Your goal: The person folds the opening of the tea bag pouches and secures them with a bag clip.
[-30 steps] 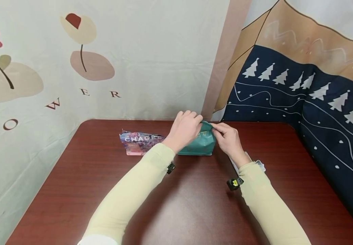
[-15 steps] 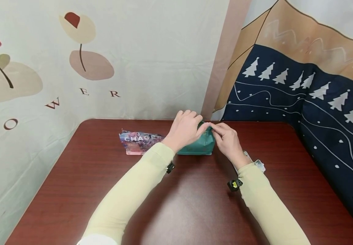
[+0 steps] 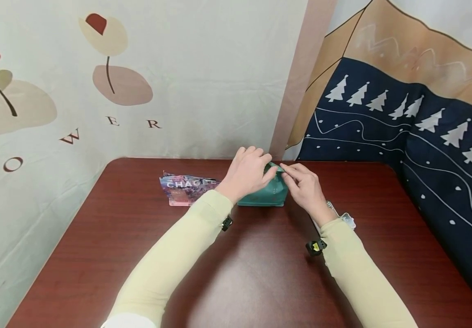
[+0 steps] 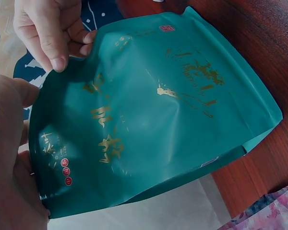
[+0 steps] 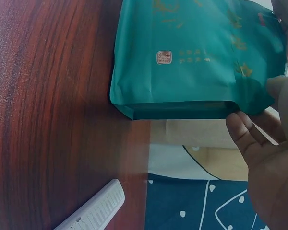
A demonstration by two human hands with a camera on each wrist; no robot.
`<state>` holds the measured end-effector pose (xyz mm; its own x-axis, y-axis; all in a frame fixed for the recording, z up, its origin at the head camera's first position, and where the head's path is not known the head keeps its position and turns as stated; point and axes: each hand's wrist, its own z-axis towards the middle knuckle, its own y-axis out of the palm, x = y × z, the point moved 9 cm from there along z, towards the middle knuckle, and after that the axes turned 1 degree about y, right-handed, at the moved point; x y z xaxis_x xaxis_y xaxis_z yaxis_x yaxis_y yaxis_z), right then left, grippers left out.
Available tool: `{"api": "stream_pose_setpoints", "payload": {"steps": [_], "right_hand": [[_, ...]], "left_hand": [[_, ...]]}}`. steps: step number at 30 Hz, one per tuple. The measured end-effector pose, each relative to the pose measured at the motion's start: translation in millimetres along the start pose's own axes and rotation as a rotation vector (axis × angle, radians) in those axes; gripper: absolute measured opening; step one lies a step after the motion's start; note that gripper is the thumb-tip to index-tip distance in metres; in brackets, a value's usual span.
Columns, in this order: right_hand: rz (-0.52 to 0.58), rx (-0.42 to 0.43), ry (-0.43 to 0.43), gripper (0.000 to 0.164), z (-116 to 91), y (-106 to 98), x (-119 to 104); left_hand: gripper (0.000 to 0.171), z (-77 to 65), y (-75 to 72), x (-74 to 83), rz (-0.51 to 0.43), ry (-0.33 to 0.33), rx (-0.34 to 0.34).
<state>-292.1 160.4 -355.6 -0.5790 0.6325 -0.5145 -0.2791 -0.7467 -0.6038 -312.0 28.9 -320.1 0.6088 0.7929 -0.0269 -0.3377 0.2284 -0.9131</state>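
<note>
A teal pouch (image 3: 266, 195) with gold lettering stands upright near the back of the table. My left hand (image 3: 247, 172) holds its top edge from the left, fingers going behind it and thumb on the near side. At the top right corner, my right hand (image 3: 304, 186) pinches the pouch between thumb and fingers. The left wrist view shows the pouch's broad face (image 4: 149, 105) with the right hand (image 4: 50, 28) at one corner of the top. In the right wrist view the right fingertips (image 5: 237, 125) lie behind the pouch's side fold.
A pink and purple CHAGEE pouch (image 3: 188, 189) stands left of the teal one, partly behind the left wrist. A clear item (image 3: 348, 221) lies beyond the right forearm. The right wrist view has a white ribbed strip (image 5: 96, 211) on the table. Printed cloth (image 3: 203, 91) hangs behind.
The left thumb reached right along the top edge to the right fingertips, then drew back slightly left. The right hand has stayed at the corner. The pouch stands in the same place.
</note>
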Motion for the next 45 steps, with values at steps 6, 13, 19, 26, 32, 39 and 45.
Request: {"api": "stream_pose_setpoints", "payload": {"steps": [6, 13, 19, 26, 32, 39, 45], "right_hand": [[0.03, -0.026, 0.014, 0.03, 1.7, 0.3, 3.1], [0.053, -0.057, 0.069, 0.024, 3.1, 2.7, 7.7], [0.062, -0.064, 0.126, 0.021, 4.8, 4.0, 12.1], [0.067, -0.085, 0.168, 0.02, 6.2, 5.0, 11.6], [0.054, -0.077, 0.159, 0.019, 7.8, 5.6, 9.9], [0.043, -0.025, 0.149, 0.015, 7.8, 5.7, 10.6], [0.022, -0.003, 0.142, 0.014, 8.1, 6.3, 9.5]], "left_hand": [[0.031, 0.4, 1.0, -0.7, 0.003, 0.012, -0.004], [0.026, -0.8, 3.0, -1.0, 0.012, 0.007, -0.046], [0.023, -0.8, 3.4, 0.2, 0.026, 0.021, -0.044], [0.016, -1.1, 1.0, 1.0, 0.01, 0.027, -0.017], [0.012, -1.3, 0.1, 0.9, 0.002, 0.028, 0.033], [0.016, -0.6, -1.1, 3.1, 0.038, -0.003, 0.046], [0.033, 0.6, -0.3, 4.3, 0.082, -0.065, 0.048]]}}
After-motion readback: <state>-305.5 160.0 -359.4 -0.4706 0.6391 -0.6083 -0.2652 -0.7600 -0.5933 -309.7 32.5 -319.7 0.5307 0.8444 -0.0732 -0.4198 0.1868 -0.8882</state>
